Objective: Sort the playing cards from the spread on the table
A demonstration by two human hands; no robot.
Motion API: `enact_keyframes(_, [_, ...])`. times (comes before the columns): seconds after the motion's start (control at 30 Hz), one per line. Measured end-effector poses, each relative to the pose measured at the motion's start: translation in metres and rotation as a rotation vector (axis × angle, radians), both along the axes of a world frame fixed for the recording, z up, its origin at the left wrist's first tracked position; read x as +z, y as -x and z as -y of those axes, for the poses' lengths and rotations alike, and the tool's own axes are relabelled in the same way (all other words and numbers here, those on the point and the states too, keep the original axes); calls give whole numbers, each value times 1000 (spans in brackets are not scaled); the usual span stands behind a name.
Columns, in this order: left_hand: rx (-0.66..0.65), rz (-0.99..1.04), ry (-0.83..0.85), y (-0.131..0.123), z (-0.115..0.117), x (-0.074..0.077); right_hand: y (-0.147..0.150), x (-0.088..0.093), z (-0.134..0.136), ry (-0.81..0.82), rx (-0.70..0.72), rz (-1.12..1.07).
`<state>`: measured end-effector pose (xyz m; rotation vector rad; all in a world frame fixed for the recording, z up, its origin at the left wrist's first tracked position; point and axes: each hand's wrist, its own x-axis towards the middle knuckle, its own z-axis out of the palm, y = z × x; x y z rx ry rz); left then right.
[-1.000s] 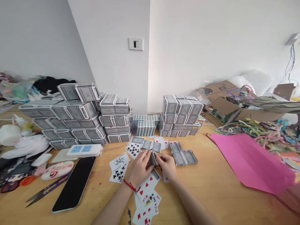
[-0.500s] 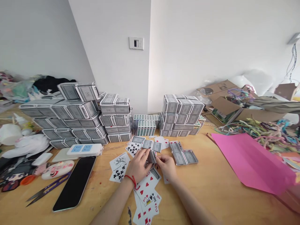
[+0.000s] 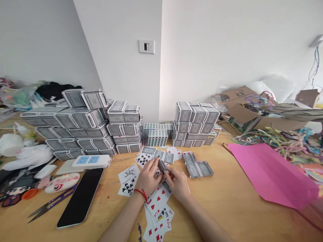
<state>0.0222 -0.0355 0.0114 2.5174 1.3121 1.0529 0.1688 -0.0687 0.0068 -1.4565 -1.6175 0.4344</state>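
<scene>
The folded card [image 3: 162,165] is up off the bench [image 3: 227,208], grey back showing, between the two hands. The left hand [image 3: 146,178] has its fingers closed on the card's left side, forefinger along the top; the right hand [image 3: 177,183] pinches the lower right edge. Gripping from opposite sides probably keeps the small piece steady while its edges are worked; the exact fold is hidden by the fingers.

Face-up cards [image 3: 157,203] lie overlapped on the near side of the folded card, and face-down cards [image 3: 168,158] just beyond it, likely within easy reach of either hand. To its right sits a joined piece [image 3: 193,166], raised rims upward, seemingly set aside so as not to be crushed. The left stack [image 3: 83,119] and right stack [image 3: 196,127] stand far behind the folded card, perhaps to leave working room. Scissors [image 3: 51,203] and a phone [image 3: 80,198] lie well to its left.

As for containers, a carton [image 3: 280,126] is well off to the right of the folded card and farther back, its flaps open; tangled cords [image 3: 261,100] show at its top, and its depth is out of sight.
</scene>
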Motion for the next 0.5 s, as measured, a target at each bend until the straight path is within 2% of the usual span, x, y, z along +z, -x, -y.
enact_keyframes(0.17, [-27,0,-3,0,1,1,0,-1,1,-84,-1,102])
enact_keyframes(0.37, [-83,-25,10,-2,2,5,3,0,2,-26,-9,171])
enact_keyframes(0.5, [-111,-1,44,-4,3,9,0,-4,-1,-50,20,276])
